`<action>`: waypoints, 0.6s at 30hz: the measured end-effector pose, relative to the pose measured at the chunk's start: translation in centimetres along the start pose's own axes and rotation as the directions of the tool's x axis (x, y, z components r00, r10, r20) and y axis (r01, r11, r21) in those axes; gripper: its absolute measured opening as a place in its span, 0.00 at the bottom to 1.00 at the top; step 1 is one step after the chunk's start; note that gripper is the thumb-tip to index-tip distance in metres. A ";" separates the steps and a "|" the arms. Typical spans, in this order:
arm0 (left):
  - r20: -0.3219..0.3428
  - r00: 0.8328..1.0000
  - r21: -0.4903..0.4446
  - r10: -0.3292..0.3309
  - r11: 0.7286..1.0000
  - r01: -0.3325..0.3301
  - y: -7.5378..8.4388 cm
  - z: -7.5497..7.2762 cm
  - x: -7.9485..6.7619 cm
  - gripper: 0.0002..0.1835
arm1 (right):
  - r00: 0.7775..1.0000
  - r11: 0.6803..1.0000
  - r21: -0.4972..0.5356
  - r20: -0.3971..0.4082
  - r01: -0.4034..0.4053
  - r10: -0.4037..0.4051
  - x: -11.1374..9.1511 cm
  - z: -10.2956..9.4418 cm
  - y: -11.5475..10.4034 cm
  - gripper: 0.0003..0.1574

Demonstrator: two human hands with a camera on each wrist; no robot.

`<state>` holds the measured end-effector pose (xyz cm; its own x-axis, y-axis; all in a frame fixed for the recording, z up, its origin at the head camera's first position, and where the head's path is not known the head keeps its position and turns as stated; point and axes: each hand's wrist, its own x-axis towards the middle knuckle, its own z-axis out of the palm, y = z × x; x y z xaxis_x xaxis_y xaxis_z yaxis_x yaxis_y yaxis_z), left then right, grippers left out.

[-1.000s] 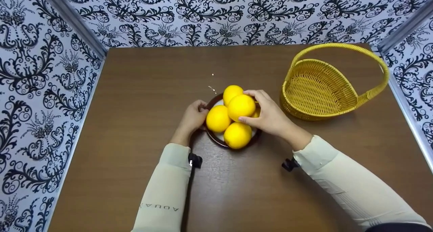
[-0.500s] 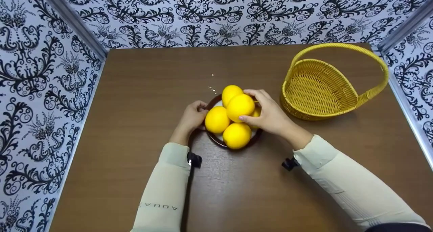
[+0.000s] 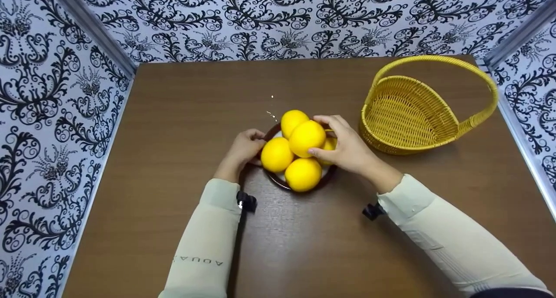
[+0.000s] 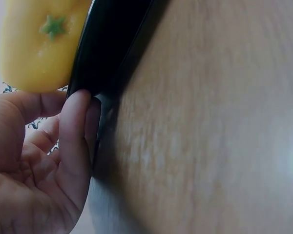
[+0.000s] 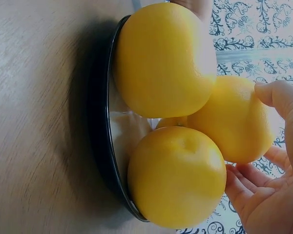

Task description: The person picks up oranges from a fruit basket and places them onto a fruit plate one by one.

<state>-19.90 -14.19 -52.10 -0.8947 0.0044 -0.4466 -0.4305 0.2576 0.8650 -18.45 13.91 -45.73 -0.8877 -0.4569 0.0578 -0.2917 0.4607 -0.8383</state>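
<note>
A dark-rimmed plate (image 3: pixel 278 183) with a pale inside carries several yellow-orange oranges (image 3: pixel 303 174) in the middle of the table. My left hand (image 3: pixel 246 149) pinches the plate's left rim; the left wrist view shows thumb and finger at the dark edge (image 4: pixel 100 53), right beside an orange with a green star-shaped stem mark (image 4: pixel 53 27). On top of the pile, my right hand (image 3: pixel 347 148) grips one orange (image 3: pixel 307 138) between thumb and fingers. In the right wrist view this top orange (image 5: pixel 234 119) leans on the lower ones.
A yellow wicker basket (image 3: pixel 404 115) with a tall arched handle stands at the back right, with nothing inside it. Small bright specks (image 3: pixel 271 114) show on the wooden table (image 3: pixel 186 102) behind the plate. Patterned walls (image 3: pixel 269 20) close off the back and sides.
The plate, its oranges and my left hand have shifted slightly to the left. My right hand keeps its grip on the top orange, which has also moved a little left.
</note>
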 end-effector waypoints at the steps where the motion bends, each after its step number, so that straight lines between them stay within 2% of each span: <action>1: 0.002 1.000 -0.001 -0.006 1.000 0.006 0.1 -0.1 0.0 0.15 | 1.000 1.000 0.004 -0.002 0.002 -0.002 0.0 0.0 0.0 0.48; 9: 0.026 0.998 0.016 -0.052 0.999 0.052 0.3 -0.7 -0.1 0.18 | 1.000 1.000 -0.007 -0.018 0.024 -0.024 -0.5 -0.2 0.4 0.47; 18: 0.060 0.993 0.003 -0.097 0.995 0.097 0.3 -1.5 -0.6 0.21 | 1.000 0.999 -0.043 -0.022 -0.019 0.018 -1.6 -1.7 1.7 0.45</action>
<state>-19.66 -15.56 -51.28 -0.8401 0.0369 -0.5412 -0.5149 0.2600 0.8169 -18.08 16.72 -46.33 -0.9005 -0.4314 0.0544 -0.2897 0.5019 -0.8149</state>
